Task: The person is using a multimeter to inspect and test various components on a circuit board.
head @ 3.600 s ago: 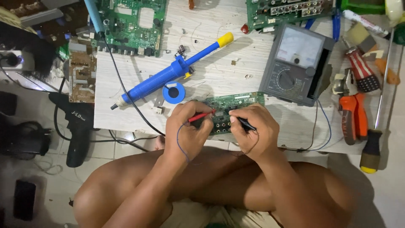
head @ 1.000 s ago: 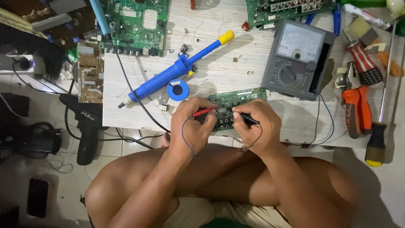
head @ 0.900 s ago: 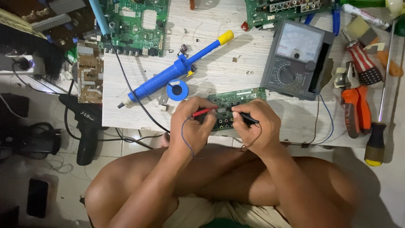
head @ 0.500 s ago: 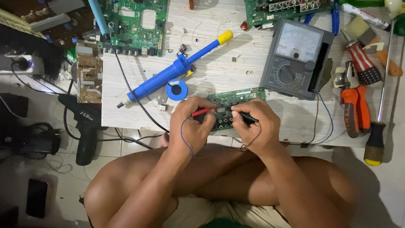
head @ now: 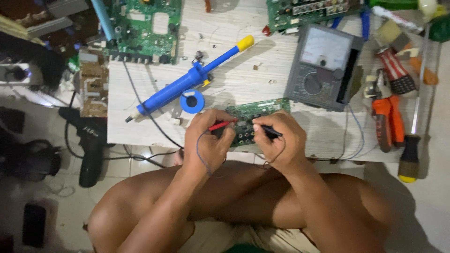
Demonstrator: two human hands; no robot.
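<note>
At the near edge of the pale wooden bench point(head: 140, 126), a small green circuit board point(head: 255, 112) lies flat, partly hidden under both hands. The left hand point(head: 206, 143) is closed around a red probe point(head: 222, 125), whose tip points toward 3 o'clock onto the board. The right hand point(head: 281, 140) is closed around a black probe point(head: 269, 132), its tip aimed toward 9 o'clock; whether either tip actually touches a contact is hard to tell. At 1 o'clock from the board sits a grey analogue meter point(head: 323, 65). At 10 o'clock lie a blue desoldering pump point(head: 187, 84) with a yellow cap and a blue solder spool point(head: 192, 101). Orange-handled pliers point(head: 386, 119) rest at 3 o'clock.
</note>
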